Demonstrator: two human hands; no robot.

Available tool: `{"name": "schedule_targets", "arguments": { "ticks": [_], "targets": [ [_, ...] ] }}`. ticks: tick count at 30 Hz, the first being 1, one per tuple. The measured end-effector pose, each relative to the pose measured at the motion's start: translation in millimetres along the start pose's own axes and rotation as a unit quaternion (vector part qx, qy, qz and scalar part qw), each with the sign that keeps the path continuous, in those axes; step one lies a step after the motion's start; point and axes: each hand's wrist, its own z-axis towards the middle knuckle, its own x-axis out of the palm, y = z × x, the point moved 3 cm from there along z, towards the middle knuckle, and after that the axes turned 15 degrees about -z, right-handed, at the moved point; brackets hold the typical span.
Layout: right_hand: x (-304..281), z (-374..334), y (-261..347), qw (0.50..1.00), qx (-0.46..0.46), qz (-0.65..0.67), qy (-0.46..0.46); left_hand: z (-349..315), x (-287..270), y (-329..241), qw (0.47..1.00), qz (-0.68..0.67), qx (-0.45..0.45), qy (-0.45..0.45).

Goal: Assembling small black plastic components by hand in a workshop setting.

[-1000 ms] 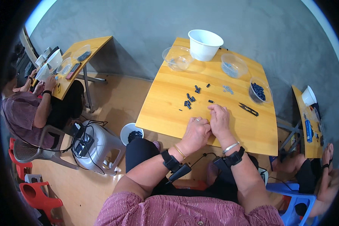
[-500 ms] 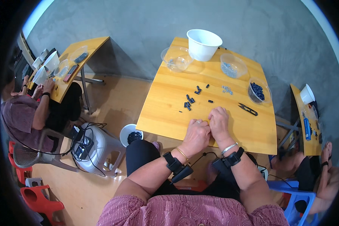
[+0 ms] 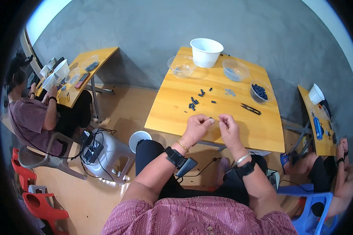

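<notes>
My left hand point(image 3: 198, 128) is closed in a pinch over the table's near edge, with a small dark piece point(image 3: 211, 118) showing at its thumb and fingertips. Just to its right, apart from it, my right hand point(image 3: 229, 130) also pinches thumb against fingers. Whatever lies between those fingertips is too small to make out. Beyond my hands, several short dark-blue cylinders point(image 3: 193, 103) lie loose on the wooden table point(image 3: 172, 117). A little pile of small silvery pieces point(image 3: 230, 92) is farther right. Black thread snips point(image 3: 250, 109) lie on the right side.
Along the table's back and right stand a white tub point(image 3: 206, 53), two clear bowls point(image 3: 181, 70) point(image 3: 235, 71) and a bowl of dark-blue pieces point(image 3: 259, 92). A white bucket point(image 3: 138, 139) is by my left knee. People sit at side tables left point(image 3: 31, 113) and right point(image 3: 343, 172).
My hands were together at the table's near edge; now they are apart, their fingertips facing each other. The dark piece has come into sight at my left fingertips. The whole view has shifted slightly.
</notes>
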Motion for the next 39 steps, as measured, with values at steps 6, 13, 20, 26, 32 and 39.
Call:
{"name": "schedule_targets", "arguments": {
  "ticks": [6, 13, 20, 26, 32, 39],
  "targets": [
    [-22, -14, 43, 0.991, -0.105, -0.089, 0.004, -25, 23, -12, 0.980, -0.190, -0.059, -0.014],
    [-41, -17, 49, 0.985, -0.157, -0.062, -0.025, -43, 28, -24, 0.965, -0.229, -0.114, 0.053],
    [-42, -17, 36, 0.994, -0.031, 0.095, 0.039, -54, 20, -37, 0.973, -0.208, -0.091, 0.039],
    [-49, -14, 37, 0.997, -0.018, 0.057, 0.039, -54, 17, -38, 0.973, -0.214, -0.075, 0.039],
    [-38, -15, 57, 0.986, -0.128, -0.082, 0.068, -47, 17, -22, 0.981, -0.166, -0.089, 0.039],
    [-115, 65, -17, 0.972, -0.028, -0.203, -0.114, -24, 0, -10, 0.997, -0.073, 0.019, 0.021]
  ]
}}
